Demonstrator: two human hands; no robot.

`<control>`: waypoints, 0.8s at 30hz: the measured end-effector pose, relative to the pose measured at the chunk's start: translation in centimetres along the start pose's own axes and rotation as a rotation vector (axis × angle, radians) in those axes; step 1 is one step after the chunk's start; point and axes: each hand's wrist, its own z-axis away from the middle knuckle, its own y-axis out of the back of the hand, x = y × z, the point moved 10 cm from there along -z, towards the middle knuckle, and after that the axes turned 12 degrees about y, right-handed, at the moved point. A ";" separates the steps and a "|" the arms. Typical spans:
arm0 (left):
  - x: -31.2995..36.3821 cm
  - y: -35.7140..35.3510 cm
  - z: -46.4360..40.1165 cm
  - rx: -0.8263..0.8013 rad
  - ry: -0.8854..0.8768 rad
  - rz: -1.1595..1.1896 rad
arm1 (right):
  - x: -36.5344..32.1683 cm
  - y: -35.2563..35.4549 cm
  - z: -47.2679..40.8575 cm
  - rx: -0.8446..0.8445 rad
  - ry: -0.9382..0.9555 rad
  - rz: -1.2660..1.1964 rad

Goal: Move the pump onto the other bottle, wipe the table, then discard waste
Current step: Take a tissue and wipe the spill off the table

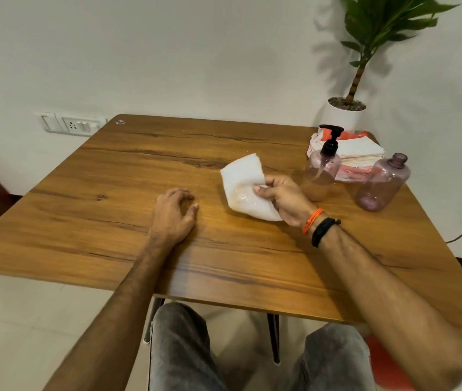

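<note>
Soft, perhaps damp, crumpled tissue (245, 187)

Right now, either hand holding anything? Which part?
Right hand pinches the tissue at its right edge, thumb on top. Left hand holds nothing, resting on the table.

Wooden table (111, 221) seen from above. Right hand (283, 198) grips a folded white tissue (242, 179), lower part looks damp, held just above the table near its middle. Left hand (174, 210) rests on the table, fingers loosely curled, holding nothing. Far right: bottle with black pump (322, 170), amber liquid low inside. Just right of it, an open-necked bottle (382, 184), capless. Behind both, a tissue pack (362, 150). Potted plant (345, 111) in the far corner.
</note>
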 end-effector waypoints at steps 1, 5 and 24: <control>0.0 0.0 0.0 -0.005 -0.003 0.001 | -0.1 0.6 -0.2 0.057 -0.033 -0.037; -0.2 -0.1 -0.1 -0.001 -0.010 0.004 | -0.5 1.9 -0.9 0.159 -0.072 -0.083; 3.2 -1.7 1.0 -0.333 0.517 0.993 | 0.2 -0.6 -1.3 0.043 -0.087 -0.188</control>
